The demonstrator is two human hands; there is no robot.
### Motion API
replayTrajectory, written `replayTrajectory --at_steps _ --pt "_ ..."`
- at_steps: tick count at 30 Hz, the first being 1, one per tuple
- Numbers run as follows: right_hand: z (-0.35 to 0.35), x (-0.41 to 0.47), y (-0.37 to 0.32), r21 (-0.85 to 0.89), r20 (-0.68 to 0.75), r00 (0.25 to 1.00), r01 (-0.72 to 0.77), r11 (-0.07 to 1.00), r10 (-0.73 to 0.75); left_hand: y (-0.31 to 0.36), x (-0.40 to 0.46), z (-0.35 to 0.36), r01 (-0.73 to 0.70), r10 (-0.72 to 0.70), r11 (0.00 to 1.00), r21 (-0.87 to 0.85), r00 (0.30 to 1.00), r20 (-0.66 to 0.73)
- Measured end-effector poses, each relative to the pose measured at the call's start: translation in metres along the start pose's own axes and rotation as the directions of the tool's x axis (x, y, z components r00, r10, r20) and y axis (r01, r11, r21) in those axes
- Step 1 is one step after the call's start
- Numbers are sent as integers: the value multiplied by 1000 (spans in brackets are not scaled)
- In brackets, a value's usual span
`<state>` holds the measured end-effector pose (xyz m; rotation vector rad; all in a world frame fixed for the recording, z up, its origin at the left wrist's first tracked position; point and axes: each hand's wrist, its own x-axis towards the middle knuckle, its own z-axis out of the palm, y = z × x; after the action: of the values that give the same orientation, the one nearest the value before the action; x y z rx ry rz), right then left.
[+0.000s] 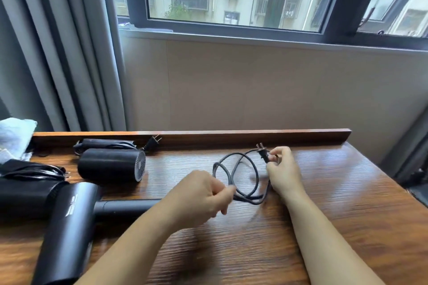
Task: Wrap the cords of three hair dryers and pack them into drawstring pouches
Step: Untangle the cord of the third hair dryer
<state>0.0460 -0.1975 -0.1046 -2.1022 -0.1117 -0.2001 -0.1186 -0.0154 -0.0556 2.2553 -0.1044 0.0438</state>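
Cord (238, 169) looped between left hand (199, 194) and right hand (281, 170), both grips pinching it, 1 stretch motion-blurred.

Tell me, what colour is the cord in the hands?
The cord is dark grey, looped between both hands; the head view shows it best.

Black hair dryer (69, 227) lies near left on table, handle pointing right. Its grey cord (240, 173) loops above the tabletop, plug (264, 152) up. Second dryer (111, 164), short and round, lies behind, fan grille facing right, own plug (154, 140) against back rail. Third dryer (25, 194) far left.
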Motion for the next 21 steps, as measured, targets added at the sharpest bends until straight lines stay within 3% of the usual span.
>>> replayTrajectory --at_steps 2,4,6,9,10,13,16,19,21 --pt "-8 1 -12 188 -130 991 17 982 8 9 -8 1 -27 12 991 134 994 113" --pt "-14 4 -27 404 -142 986 -23 915 87 13 -18 7 -121 79 962 243 981 175" --pt "-19 10 -46 578 9 982 -159 800 188 15 -28 15 -250 172 919 304 950 262" --pt "-27 12 -73 600 267 943 -322 732 197 14 -38 27 -290 172 888 356 929 329" --pt "-30 10 -79 581 318 936 -317 750 149 14 -40 28 -261 144 887 381 940 308" --pt "-41 -5 -95 583 397 911 -158 797 -110 17 -47 17 63 -103 938 342 990 98" --pt "-56 -22 -112 714 466 809 -105 692 -358 13 -38 -2 254 -244 926 279 967 -71" --pt "-68 -38 -126 761 551 651 -134 635 -523 -7 -19 -10 353 -390 920 -172 875 -287" --pt "-72 -47 -132 768 595 544 -169 617 -591 -15 -2 -12 303 -383 917 -258 851 -360"
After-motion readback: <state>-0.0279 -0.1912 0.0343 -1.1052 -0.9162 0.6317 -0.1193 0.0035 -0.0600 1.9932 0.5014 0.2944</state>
